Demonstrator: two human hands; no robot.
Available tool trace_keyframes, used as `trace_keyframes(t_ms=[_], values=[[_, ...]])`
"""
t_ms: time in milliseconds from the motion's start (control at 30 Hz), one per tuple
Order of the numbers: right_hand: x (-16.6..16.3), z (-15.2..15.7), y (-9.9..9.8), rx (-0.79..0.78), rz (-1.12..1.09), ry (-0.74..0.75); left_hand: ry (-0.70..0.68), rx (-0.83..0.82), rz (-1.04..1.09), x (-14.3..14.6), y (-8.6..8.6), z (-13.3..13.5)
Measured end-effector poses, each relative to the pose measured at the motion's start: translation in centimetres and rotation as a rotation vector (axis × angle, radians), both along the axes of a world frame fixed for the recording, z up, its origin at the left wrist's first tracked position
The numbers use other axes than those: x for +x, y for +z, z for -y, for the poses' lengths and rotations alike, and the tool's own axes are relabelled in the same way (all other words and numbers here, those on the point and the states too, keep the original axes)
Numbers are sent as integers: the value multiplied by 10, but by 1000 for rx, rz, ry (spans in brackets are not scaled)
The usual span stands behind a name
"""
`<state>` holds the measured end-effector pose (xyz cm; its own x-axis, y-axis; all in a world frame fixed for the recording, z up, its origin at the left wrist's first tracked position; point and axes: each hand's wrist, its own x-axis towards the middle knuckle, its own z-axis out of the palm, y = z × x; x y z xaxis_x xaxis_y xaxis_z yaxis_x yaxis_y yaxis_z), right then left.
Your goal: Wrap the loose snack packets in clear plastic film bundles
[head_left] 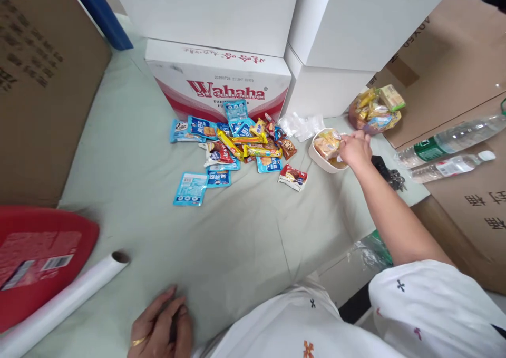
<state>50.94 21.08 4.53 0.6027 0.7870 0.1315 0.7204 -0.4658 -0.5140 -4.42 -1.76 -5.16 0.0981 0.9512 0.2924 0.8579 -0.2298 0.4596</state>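
Note:
My right hand (356, 148) reaches out to a white bowl (322, 163) on the cloth-covered surface, its fingers pinched on a clear-wrapped snack packet (327, 144) lying in the bowl. Left of the bowl lies a heap of several small snack packets (241, 142), blue, yellow and brown. My left hand (162, 326) rests at the near edge of the cloth with its fingers curled around a thin dark object I cannot make out. A ring shows on one finger.
A Wahaha carton (221, 84) and white boxes (356, 26) stand behind the snacks. A bag of snacks (373, 113) lies at right, near two plastic bottles (450, 147) on cardboard boxes (466, 73). A red tray (35, 258) and a white roll (67, 300) lie at left.

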Motion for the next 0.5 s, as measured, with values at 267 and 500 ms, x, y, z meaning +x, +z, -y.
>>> trace_keyframes(t_ms=[267,500], values=[[19,-30,46,-127,374,92,-13,158,-25,8,-1,-2],[-63,-107,28,-179,452,333,-55,191,-44,7,-5,-1]])
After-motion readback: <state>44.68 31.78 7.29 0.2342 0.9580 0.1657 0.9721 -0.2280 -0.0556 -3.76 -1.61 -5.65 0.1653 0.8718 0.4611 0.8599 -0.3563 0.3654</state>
